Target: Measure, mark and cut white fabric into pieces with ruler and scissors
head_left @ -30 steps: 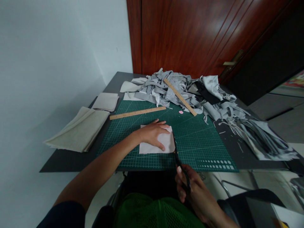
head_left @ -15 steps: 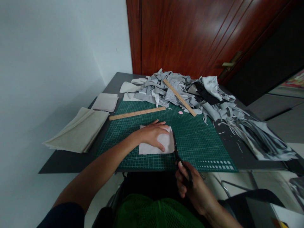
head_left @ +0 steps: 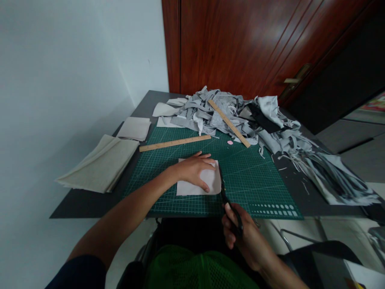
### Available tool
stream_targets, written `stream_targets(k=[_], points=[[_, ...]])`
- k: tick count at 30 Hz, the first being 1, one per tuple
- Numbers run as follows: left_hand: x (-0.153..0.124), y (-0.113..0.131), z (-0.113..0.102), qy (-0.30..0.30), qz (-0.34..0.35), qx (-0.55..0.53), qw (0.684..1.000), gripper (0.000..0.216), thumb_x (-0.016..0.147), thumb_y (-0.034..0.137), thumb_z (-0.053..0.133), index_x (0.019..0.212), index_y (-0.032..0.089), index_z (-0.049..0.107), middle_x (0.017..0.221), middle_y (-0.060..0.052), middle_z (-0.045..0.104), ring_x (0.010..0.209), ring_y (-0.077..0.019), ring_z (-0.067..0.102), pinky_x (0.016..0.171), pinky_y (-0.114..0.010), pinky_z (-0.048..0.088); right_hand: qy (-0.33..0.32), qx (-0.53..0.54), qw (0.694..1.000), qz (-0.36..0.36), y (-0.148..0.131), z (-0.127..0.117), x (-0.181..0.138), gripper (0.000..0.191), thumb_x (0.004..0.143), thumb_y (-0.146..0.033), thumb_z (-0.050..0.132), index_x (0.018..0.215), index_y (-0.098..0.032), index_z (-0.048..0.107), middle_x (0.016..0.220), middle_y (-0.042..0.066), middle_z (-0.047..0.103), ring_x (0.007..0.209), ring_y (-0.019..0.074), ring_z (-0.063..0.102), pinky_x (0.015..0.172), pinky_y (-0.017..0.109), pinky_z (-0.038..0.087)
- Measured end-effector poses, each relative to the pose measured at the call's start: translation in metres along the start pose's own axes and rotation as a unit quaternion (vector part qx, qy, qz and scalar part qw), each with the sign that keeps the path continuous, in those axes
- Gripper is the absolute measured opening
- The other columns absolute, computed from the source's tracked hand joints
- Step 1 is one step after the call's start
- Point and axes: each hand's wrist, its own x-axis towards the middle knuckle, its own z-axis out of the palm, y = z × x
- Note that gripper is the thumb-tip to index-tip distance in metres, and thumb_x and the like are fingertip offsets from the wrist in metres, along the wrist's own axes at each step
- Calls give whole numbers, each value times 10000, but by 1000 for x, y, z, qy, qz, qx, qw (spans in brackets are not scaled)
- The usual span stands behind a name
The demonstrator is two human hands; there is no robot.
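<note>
My left hand [head_left: 197, 170] lies flat with fingers spread on a pale pinkish-white fabric piece [head_left: 192, 189], pressing it to the green cutting mat [head_left: 252, 176]. Black-handled scissors [head_left: 240, 224] are gripped in my right hand [head_left: 240, 230] at the mat's front edge. Their dark blades run along the fabric's right edge; whether the blades are apart I cannot make out. The fabric's lower right corner looks rounded. A wooden ruler [head_left: 174, 143] lies on the mat beyond my left hand.
Grey fabric scraps [head_left: 219, 110] are heaped at the back, with a second wooden ruler [head_left: 228, 122] on top. Folded cream cloth [head_left: 102, 162] and a stack of pale pieces [head_left: 134, 127] sit at the left. Grey strips [head_left: 333, 172] lie at the right. A small pink piece [head_left: 230, 142] rests on the mat.
The view has shifted very slightly. Both hands, the scissors and the fabric hold almost the same places.
</note>
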Motion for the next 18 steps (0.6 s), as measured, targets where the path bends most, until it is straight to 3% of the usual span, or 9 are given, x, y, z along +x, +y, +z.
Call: stream_targets(k=[9, 18], points=[[-2, -2, -1, 3, -8, -23, 1000, 750, 700, 609, 866, 1351, 298, 661, 1617, -41, 457, 1572, -357, 236, 1282, -583, 84, -1, 3, 1000, -14, -4, 8, 1, 560, 780, -668, 795, 991, -220, 533, 677, -93, 513, 461, 54, 413, 438, 208, 375], [-2, 0, -4, -2, -3, -24, 1000, 715, 723, 590, 862, 1345, 294, 670, 1608, -53, 468, 1569, -359, 246, 1278, -588, 90, 11, -3, 1000, -5, -7, 3, 1, 623, 697, -666, 857, 974, -227, 513, 653, -102, 511, 455, 56, 413, 428, 204, 373]])
